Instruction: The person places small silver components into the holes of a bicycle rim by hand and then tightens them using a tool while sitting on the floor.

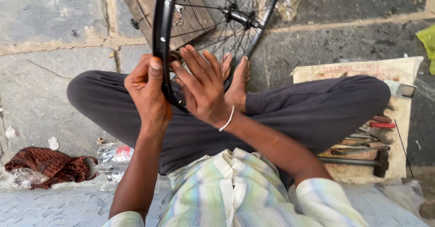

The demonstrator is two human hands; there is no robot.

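A black bicycle wheel rim [161, 23] with thin spokes and a hub [240, 16] stands upright in front of me, resting between my crossed legs near my bare feet. My left hand [147, 91] grips the rim's near edge, thumb pressed on its outer face. My right hand [204, 86], wearing a white wristband, lies flat with fingers spread against the rim and spokes beside the left hand. I sit cross-legged in dark trousers and a striped shirt.
A cloth [358, 68] at my right holds hand tools: a hammer [362, 161], red-handled pliers [383, 125] and others. A dark red rag [50, 165] and clear plastic bottle [113, 156] lie at left. A wooden board [190, 14] rests behind the wheel on stone paving.
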